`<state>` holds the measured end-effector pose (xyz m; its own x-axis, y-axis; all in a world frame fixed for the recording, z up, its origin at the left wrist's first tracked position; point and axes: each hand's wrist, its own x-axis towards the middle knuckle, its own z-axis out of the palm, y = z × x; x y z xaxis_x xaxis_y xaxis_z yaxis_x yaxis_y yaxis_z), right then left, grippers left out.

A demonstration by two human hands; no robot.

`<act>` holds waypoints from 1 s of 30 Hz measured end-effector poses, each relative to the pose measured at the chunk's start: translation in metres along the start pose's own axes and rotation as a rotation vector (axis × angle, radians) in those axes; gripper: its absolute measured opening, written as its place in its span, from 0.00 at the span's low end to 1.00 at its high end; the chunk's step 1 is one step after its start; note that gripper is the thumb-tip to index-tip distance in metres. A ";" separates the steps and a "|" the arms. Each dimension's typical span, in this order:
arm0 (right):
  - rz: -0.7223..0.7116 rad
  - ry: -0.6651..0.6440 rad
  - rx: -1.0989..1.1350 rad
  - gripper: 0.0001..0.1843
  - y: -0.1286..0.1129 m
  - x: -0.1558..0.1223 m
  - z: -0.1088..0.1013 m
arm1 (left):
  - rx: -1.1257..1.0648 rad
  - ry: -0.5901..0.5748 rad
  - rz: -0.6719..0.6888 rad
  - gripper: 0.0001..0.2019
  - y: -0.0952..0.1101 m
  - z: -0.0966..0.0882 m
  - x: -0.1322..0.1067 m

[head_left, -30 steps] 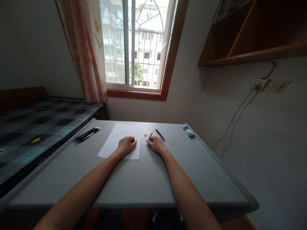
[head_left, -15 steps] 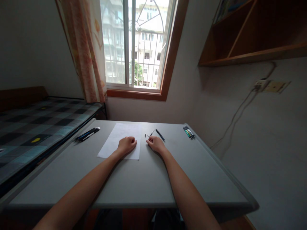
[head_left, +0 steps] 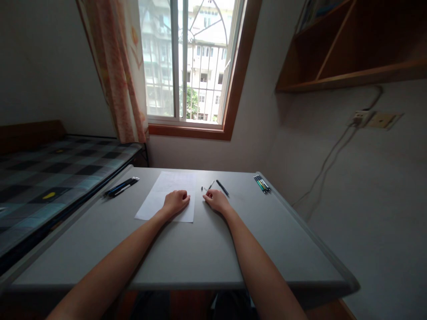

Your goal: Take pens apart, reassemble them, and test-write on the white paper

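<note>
My left hand [head_left: 176, 202] rests in a loose fist on the lower right part of a white sheet of paper [head_left: 154, 195]; no object shows in it. On the grey table just right of the sheet lies my right hand [head_left: 216, 200], its fingers curled in, with nothing visible held. Close beyond its fingertips are a small dark pen part [head_left: 202, 189], a tiny pale piece [head_left: 205, 190] and a thin refill-like stick [head_left: 211, 184], its lower end near the knuckles. A black pen barrel [head_left: 222, 187] lies slanted to the right of these.
Several dark pens [head_left: 122, 187] lie bunched at the table's left edge. More pens, some green [head_left: 262, 183], sit at the right edge. A bed [head_left: 66, 164] stands to the left. A wooden shelf [head_left: 350, 75] and a plugged-in socket [head_left: 362, 116] are on the right wall.
</note>
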<state>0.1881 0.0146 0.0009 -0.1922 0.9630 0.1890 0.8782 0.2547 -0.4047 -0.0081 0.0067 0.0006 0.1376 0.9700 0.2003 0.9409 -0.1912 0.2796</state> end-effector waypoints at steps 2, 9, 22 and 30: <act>0.009 -0.002 0.000 0.13 -0.001 0.000 -0.001 | 0.002 0.008 0.008 0.16 -0.001 0.001 0.001; 0.012 -0.004 0.005 0.13 -0.001 -0.001 0.000 | -0.024 0.001 0.009 0.16 0.000 -0.001 0.000; 0.008 0.000 0.005 0.13 0.000 0.000 0.001 | -0.006 0.006 -0.010 0.16 0.003 -0.003 -0.001; 0.008 -0.006 -0.002 0.12 -0.001 0.000 0.000 | -0.002 -0.005 -0.026 0.16 0.002 -0.003 -0.001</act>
<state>0.1870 0.0139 0.0017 -0.1881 0.9655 0.1801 0.8808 0.2469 -0.4041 -0.0068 0.0047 0.0036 0.1145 0.9754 0.1882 0.9435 -0.1661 0.2869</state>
